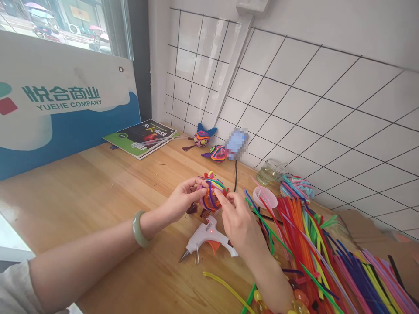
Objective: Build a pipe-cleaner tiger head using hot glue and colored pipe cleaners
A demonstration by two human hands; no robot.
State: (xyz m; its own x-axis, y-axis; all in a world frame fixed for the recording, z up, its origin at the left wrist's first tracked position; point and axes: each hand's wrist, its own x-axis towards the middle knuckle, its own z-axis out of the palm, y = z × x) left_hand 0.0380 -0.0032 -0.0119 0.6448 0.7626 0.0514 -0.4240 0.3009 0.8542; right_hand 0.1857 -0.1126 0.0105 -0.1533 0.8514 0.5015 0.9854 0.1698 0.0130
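Both hands close on a small ball wound from coloured pipe cleaners [211,192], held just above the counter [98,192]. The left hand [180,200] cups it from the side, its grip clenched around the ball with the thumb on top; the right hand [237,222] pinches at the ball's near face, fingertips pressed on a strand there. The step in hand looks like winding or tucking a strand into the ball, and the next move would call for a steady hold from the left while the right works the end under neighbouring loops without loosening them. The ball is striped in orange, purple, pink, green and yellow, with small dark bits hanging below it. Directly beneath lies a white glue gun [206,240], nozzle pointing left. A loose yellow strand [225,288] lies nearer the person. To the right spreads a heap of pipe cleaners [327,257] in many colours. Farther back sit two finished striped figures [209,144], near the wire grid.
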